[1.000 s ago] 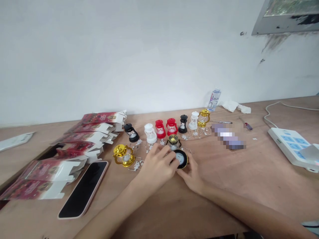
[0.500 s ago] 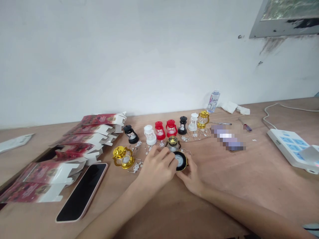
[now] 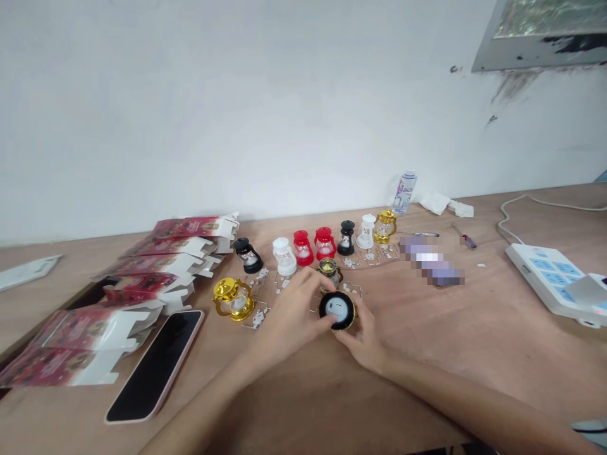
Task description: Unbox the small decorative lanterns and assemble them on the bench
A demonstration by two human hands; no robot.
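A small gold lantern point(image 3: 337, 311) is held tilted, its round black underside with a white disc facing me. My right hand point(image 3: 364, 336) grips it from the right, fingers around its side. On the left, my left hand point(image 3: 298, 311) has its thumb on the lower edge of the white disc and its fingers at the upper rim. The lantern's upper part is hidden behind its base. Just behind stands another gold lantern point(image 3: 329, 269), partly covered by my left hand. Small metal wire parts and pale pieces point(image 3: 258, 317) lie around the lanterns.
Black point(image 3: 248, 255), white point(image 3: 284, 256), red point(image 3: 302, 248) and gold point(image 3: 233, 298) lanterns stand in the middle. Flattened red boxes point(image 3: 164, 265) and a phone point(image 3: 155, 366) lie left. Rightward are a bottle point(image 3: 404, 193), a blurred purple item point(image 3: 431, 260), a screwdriver point(image 3: 468, 241) and a power strip point(image 3: 552, 278).
My left hand has shifted from curled fingers at the base's left edge to a thumb on the disc with fingers at the rim. The lantern's underside now faces me more fully.
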